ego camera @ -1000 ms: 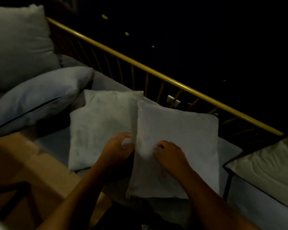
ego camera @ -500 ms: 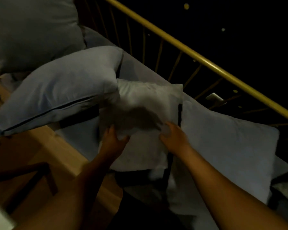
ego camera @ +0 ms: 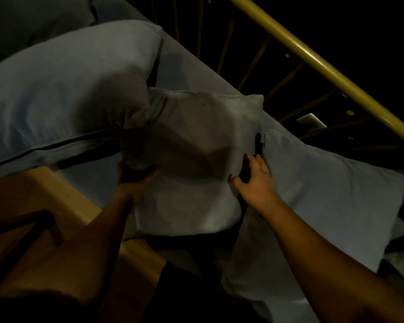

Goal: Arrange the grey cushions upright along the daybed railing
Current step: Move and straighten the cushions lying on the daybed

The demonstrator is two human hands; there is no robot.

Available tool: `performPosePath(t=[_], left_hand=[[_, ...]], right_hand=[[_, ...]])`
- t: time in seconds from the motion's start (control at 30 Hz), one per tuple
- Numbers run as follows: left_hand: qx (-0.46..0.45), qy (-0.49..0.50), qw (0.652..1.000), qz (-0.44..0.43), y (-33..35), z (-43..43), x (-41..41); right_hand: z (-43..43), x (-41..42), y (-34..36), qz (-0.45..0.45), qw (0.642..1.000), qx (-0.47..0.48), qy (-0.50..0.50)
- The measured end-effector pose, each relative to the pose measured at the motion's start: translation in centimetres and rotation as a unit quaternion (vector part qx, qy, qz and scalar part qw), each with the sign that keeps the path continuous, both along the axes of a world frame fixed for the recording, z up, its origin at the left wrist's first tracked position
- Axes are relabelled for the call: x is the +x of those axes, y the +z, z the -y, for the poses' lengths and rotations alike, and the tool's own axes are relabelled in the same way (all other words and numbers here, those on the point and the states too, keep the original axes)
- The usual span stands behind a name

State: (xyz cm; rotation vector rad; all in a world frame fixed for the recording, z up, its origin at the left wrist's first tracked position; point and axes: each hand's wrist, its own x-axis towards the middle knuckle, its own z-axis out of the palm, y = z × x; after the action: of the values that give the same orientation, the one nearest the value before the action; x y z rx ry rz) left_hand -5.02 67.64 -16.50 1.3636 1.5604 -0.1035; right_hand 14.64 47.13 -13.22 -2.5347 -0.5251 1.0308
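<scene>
Both hands (ego camera: 254, 180) on middle cushion (ego camera: 196, 148) (dim), railing (ego camera: 313, 54) behind

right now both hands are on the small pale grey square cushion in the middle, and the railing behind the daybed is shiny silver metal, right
Not quite: the railing behind the daybed is yellow, not shiny silver, as the head view shows. The rest holds: the left hand grips the left edge of the small pale grey square cushion in the middle, and the right hand is at its right edge.
</scene>
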Motion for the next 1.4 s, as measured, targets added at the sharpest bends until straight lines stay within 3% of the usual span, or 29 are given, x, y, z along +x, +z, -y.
performPosePath(t=[0.07,0.33,0.47,0.67,0.8,1.0,1.1,1.2,1.27,1.33,1.4], left_hand=[[-0.027,0.004,1.000,0.005,1.2,0.7,0.3],[0.082,0.004,0.994,0.077,6.4,5.8,0.3],[0.148,-0.077,0.981,0.096,8.4,7.7,1.2],[0.124,-0.233,0.951,0.164,12.3,8.9,3.7],[0.135,-0.354,0.909,0.175,14.8,8.9,5.4],[0.125,-0.400,0.870,0.259,16.0,12.3,6.3],[0.089,-0.346,0.881,0.309,15.7,11.8,6.2],[-0.002,-0.157,0.930,0.334,14.7,10.9,5.7],[-0.069,-0.085,0.943,0.315,13.0,10.8,4.7],[-0.189,-0.065,0.930,0.310,11.1,11.5,3.2],[-0.255,0.020,0.909,0.328,10.7,13.4,2.2]], right_hand=[[0.7,-0.3,0.2,0.000,1.000,0.008,0.008],[1.3,-3.2,2.2,-0.016,0.999,0.029,0.024],[-0.4,-3.2,5.4,0.021,0.991,0.119,0.065],[-4.5,0.6,12.1,0.071,0.974,0.206,0.057],[-5.2,3.2,15.7,0.074,0.970,0.230,0.011],[-9.7,6.0,17.5,0.166,0.972,0.169,0.005],[-10.7,7.7,16.8,0.161,0.978,0.104,-0.077],[-10.1,8.2,16.2,0.112,0.980,0.101,-0.131],[-9.5,7.6,16.0,0.113,0.976,0.114,-0.150],[-8.8,6.9,15.9,0.100,0.972,0.126,-0.173],[-7.7,6.7,16.0,0.092,0.968,0.135,-0.191]])
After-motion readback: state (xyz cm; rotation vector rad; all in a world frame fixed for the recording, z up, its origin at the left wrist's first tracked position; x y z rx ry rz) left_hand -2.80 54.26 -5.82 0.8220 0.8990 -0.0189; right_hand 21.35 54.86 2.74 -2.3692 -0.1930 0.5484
